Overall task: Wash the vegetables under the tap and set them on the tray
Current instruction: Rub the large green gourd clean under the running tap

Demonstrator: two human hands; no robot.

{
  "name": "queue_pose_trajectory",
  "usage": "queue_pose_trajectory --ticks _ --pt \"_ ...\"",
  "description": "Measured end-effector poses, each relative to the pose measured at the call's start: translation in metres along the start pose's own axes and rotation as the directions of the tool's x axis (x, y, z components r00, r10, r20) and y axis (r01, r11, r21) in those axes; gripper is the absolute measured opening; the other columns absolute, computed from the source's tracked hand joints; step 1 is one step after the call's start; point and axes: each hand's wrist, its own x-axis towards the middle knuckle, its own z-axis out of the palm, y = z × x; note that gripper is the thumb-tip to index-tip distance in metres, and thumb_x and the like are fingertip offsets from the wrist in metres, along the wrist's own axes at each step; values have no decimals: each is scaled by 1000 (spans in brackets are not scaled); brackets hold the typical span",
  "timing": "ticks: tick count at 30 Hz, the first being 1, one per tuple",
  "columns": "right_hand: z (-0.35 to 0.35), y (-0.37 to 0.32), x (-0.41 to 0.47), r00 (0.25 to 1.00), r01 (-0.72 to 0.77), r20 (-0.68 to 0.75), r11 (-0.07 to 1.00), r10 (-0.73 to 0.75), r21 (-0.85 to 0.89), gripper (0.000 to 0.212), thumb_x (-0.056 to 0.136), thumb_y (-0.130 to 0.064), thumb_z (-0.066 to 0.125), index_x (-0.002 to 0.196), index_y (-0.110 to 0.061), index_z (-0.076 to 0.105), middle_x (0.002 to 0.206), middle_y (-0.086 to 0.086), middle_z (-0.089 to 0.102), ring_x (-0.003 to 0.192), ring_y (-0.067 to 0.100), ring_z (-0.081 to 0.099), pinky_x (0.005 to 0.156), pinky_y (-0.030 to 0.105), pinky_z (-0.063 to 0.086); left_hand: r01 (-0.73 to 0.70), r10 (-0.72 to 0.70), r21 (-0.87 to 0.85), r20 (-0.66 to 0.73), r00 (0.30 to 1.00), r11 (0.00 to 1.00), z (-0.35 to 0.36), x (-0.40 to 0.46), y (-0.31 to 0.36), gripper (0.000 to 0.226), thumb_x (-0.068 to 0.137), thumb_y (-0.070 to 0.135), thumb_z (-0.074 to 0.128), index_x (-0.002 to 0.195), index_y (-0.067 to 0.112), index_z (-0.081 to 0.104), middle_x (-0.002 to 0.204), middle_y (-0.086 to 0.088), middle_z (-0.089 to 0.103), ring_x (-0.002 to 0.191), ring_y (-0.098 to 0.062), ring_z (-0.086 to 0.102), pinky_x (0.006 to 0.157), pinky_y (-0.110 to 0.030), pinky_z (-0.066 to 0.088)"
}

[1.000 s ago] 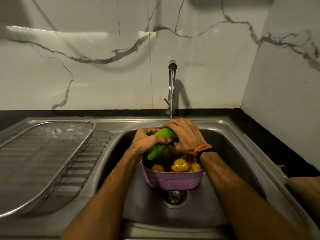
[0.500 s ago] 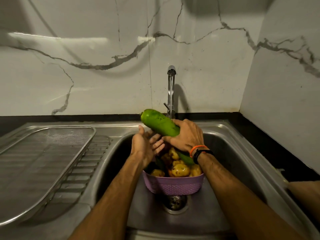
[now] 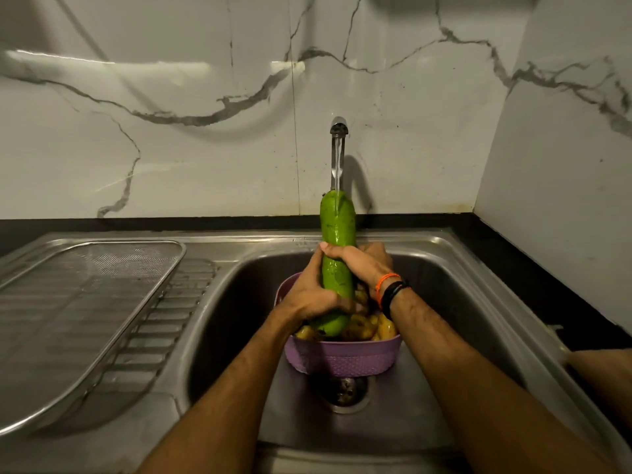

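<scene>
Head view: the left hand [image 3: 313,295] and right hand [image 3: 362,265] both have fingers clamped round the upright green gourd [image 3: 337,248] under the tap [image 3: 339,131], above the purple basket [image 3: 342,360] (potatoes inside). Wet skin could slip, dropping it before the tray [image 3: 85,302].

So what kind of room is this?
Most likely a home kitchen: a steel sink with running tap, marble-look wall tiles, and a purple basket of vegetables.
</scene>
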Motion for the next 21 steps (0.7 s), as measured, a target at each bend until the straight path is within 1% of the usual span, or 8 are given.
queue_pose_trajectory --ticks 3,6,8,10,13,16,19,21 --pt "8 0 0 999 -37 1 998 37 41 60 62 -60 80 99 -14 70 95 4 71 86 21 68 76 31 57 49 -20 329 -91 996 943 3 0 -5 131 65 16 88 156 34 -3 128 -5 60 114 -25 60 98 -40 52" --pt "14 -4 0 998 -57 15 992 55 113 53 65 -51 82 97 -12 63 97 5 68 91 25 67 86 39 56 118 -62 405 -151 987 906 2 1 -2 136 67 21 85 154 23 -20 132 -13 56 117 -32 57 98 -38 51" --pt "16 -8 0 996 -93 43 955 85 280 49 66 -36 85 97 -10 58 95 9 66 84 27 68 76 42 59 140 -99 352 -133 986 925 2 0 1 135 65 20 84 156 16 -16 136 -13 53 119 -30 55 96 -35 50" --pt "13 -10 -3 985 -151 147 862 90 483 53 67 -24 87 107 -2 59 93 15 67 68 24 68 55 36 57 145 -126 231 -96 987 962 2 0 3 131 55 18 85 156 13 2 128 -7 57 113 -24 59 90 -33 52" --pt "12 -5 -3 970 -192 235 774 57 603 54 68 -14 86 112 4 61 78 14 66 56 20 66 51 32 54 122 -105 189 -97 990 974 2 2 1 123 41 24 80 148 15 20 116 -2 60 104 -22 63 90 -40 56" --pt "21 0 0 990 -137 51 855 129 500 42 68 -17 85 97 -2 60 78 10 67 66 23 67 64 38 59 124 -89 398 -105 990 909 6 3 1 127 55 28 86 153 12 6 122 -9 60 108 -27 62 92 -37 53" --pt "28 0 -1 971 -107 -177 955 160 276 47 65 -32 86 98 -7 62 91 6 67 85 24 67 75 31 55 97 -29 565 -128 991 819 11 3 -1 123 68 26 79 155 12 -7 119 -12 62 105 -29 64 93 -40 54" --pt "28 0 0 970 -141 -137 923 201 358 41 62 -30 86 89 -7 65 83 6 69 77 23 68 72 31 56 113 -41 570 -137 990 814 8 4 -1 123 66 27 81 155 11 -3 119 -11 62 106 -29 63 93 -39 54"
